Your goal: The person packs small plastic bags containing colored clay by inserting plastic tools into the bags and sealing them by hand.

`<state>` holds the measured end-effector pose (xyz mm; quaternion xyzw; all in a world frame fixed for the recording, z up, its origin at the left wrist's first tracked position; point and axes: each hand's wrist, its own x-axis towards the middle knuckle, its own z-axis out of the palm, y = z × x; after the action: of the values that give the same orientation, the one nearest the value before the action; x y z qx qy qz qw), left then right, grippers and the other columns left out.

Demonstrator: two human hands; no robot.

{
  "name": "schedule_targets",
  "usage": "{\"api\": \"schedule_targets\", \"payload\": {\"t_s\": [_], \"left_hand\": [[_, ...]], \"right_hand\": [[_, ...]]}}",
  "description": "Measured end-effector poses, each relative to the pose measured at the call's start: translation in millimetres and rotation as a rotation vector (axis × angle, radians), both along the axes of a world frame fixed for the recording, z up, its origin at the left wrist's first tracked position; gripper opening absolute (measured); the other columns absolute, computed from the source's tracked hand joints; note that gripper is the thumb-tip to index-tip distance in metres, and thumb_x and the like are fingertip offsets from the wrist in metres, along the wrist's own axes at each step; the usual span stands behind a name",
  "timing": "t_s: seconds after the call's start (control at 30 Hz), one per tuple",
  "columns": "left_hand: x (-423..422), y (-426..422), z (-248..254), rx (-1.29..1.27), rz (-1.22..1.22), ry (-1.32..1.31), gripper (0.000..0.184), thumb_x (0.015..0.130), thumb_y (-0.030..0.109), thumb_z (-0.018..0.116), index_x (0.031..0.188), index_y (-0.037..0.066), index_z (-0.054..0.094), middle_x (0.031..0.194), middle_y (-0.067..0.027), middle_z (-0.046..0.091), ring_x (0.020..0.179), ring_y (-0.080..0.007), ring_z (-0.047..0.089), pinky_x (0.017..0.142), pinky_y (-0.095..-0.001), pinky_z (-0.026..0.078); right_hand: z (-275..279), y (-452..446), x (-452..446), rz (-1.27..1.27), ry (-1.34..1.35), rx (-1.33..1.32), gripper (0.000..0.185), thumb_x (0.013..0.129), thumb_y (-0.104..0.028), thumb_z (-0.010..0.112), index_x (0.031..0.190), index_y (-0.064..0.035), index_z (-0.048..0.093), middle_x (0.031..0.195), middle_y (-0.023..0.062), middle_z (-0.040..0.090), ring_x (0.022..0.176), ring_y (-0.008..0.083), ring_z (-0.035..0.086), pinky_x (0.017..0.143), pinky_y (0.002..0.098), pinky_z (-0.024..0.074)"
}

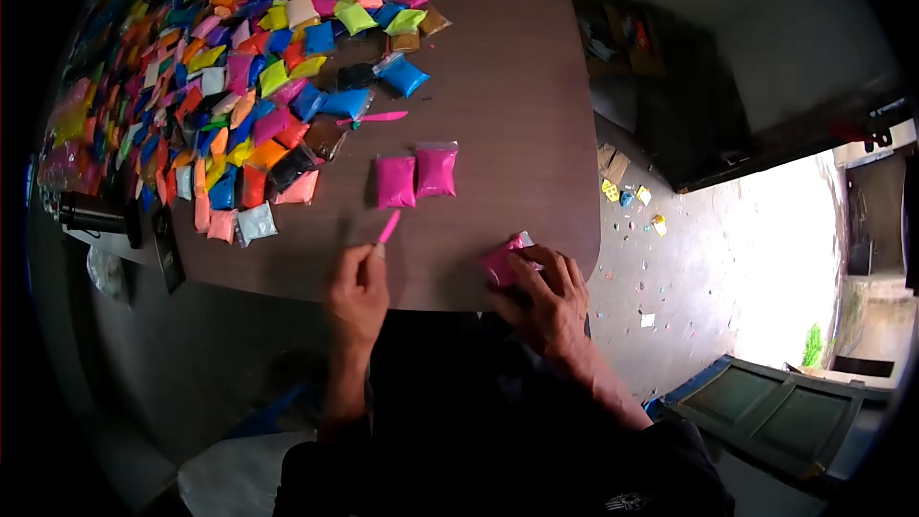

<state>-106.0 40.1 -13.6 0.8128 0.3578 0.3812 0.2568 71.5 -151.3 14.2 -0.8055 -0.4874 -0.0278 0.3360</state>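
Note:
My left hand (358, 292) pinches a short pink plastic stick (390, 226), which points up and away from me above the near part of the table. Its lower end is hidden by my fingers, and it looks like a small modelling tool. At the table's front edge my right hand (546, 299) is closed on a pink packet (500, 266) with a clear plastic edge. Two more pink packets lie side by side ahead of my hands, the left packet (395, 182) and the right packet (437, 170), close together. Neither hand touches them.
A large heap of small packets (273, 77) in many colours covers the table's left side. A pink plastic knife (383, 117) lies by the heap. The brown table (517, 86) ends at the right, above a floor (670, 268) with scattered scraps. A dark cylinder (96, 213) sits far left.

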Motion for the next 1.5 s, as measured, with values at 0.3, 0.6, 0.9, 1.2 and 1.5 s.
{"api": "schedule_targets", "payload": {"t_s": [0.3,0.6,0.9,1.2,1.5], "left_hand": [[-4.8,34.8,-11.7,-0.044,0.053,-0.125,0.009,0.096,0.007,0.073,0.094,0.000,0.068,0.073,-0.0102,0.066,0.062,-0.0227,0.063,0.058,-0.0346,0.047],[-6.7,33.0,-13.5,-0.084,0.070,-0.113,0.010,0.094,0.006,0.075,0.093,-0.001,0.068,0.075,-0.0157,0.065,0.063,-0.0302,0.063,0.057,-0.0369,0.047],[-5.7,31.4,-2.7,-0.122,0.056,-0.058,0.009,0.092,0.006,0.075,0.094,0.000,0.068,0.077,-0.0168,0.066,0.066,-0.0334,0.067,0.058,-0.0375,0.049],[-3.2,30.0,1.5,-0.106,0.069,-0.098,0.011,0.091,0.006,0.076,0.093,0.000,0.067,0.078,-0.0173,0.066,0.066,-0.0340,0.067,0.057,-0.0371,0.049],[-3.0,30.9,-3.4,-0.095,0.072,-0.118,0.014,0.088,0.007,0.079,0.092,0.000,0.068,0.079,-0.0170,0.066,0.065,-0.0352,0.065,0.057,-0.0388,0.050]], "right_hand": [[3.1,35.2,28.9,0.104,-0.093,-0.041,0.041,0.079,-0.015,0.082,0.119,-0.0084,0.074,0.123,0.0102,0.069,0.116,0.0332,0.064,0.096,0.0451,0.0532],[-5.0,95.8,67.4,0.216,-0.180,-0.033,0.031,0.087,-0.009,0.073,0.118,-0.0066,0.071,0.129,0.0102,0.067,0.121,0.0319,0.064,0.099,0.0450,0.0511],[-11.3,98.3,68.1,0.235,-0.168,0.001,0.032,0.085,-0.007,0.077,0.117,-0.0079,0.076,0.130,0.0125,0.069,0.122,0.0327,0.066,0.100,0.0442,0.0523],[-9.1,97.7,67.2,0.262,-0.163,0.022,0.041,0.083,-0.005,0.078,0.124,-0.0079,0.073,0.130,0.0120,0.068,0.121,0.0325,0.065,0.099,0.0447,0.0525],[11.0,109.2,76.6,0.214,0.022,0.074,0.037,0.083,-0.005,0.077,0.120,-0.0048,0.074,0.129,0.0162,0.069,0.116,0.0370,0.067,0.098,0.0469,0.0560]]}}
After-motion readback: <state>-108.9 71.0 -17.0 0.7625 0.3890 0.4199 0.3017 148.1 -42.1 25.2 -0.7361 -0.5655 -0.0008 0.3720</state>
